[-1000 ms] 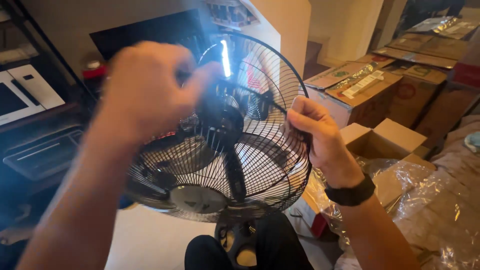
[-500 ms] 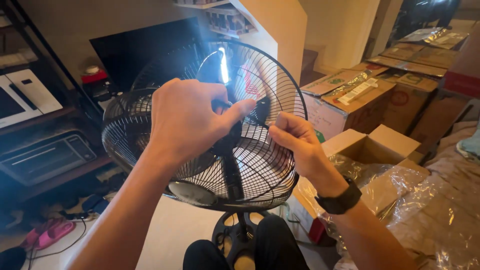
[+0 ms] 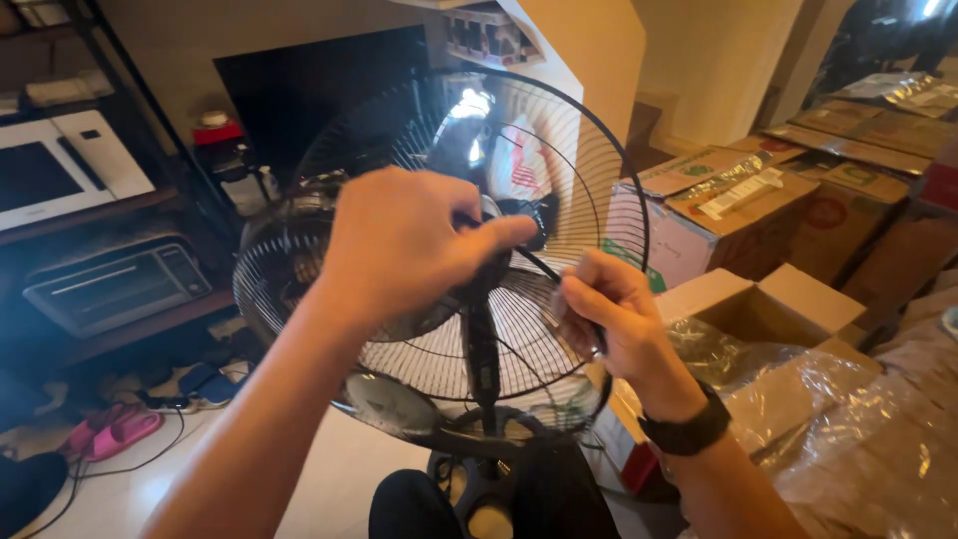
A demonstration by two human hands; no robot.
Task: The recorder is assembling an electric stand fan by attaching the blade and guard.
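A black standing fan with round wire grilles (image 3: 574, 160) stands in front of me, its back toward me and its pole (image 3: 482, 367) running down to a base by my knee. My left hand (image 3: 409, 245) is closed around the motor housing at the fan's middle, thumb stretched to the right. My right hand (image 3: 609, 319) pinches the wire grille at its right side, a black band (image 3: 687, 431) on the wrist. A bright light (image 3: 469, 105) shines through the grille top.
Cardboard boxes (image 3: 758, 200) are stacked at right, an open one (image 3: 768, 304) near my right arm, with crinkled clear plastic (image 3: 858, 439). A white microwave (image 3: 60, 170) and a toaster oven (image 3: 115, 284) sit on dark shelves at left. Pink slippers (image 3: 110, 431) and cables lie on the floor.
The view has shifted slightly and the fan sits a little more to the right. My right hand slid lower along the grille. My left hand stays on the motor housing.
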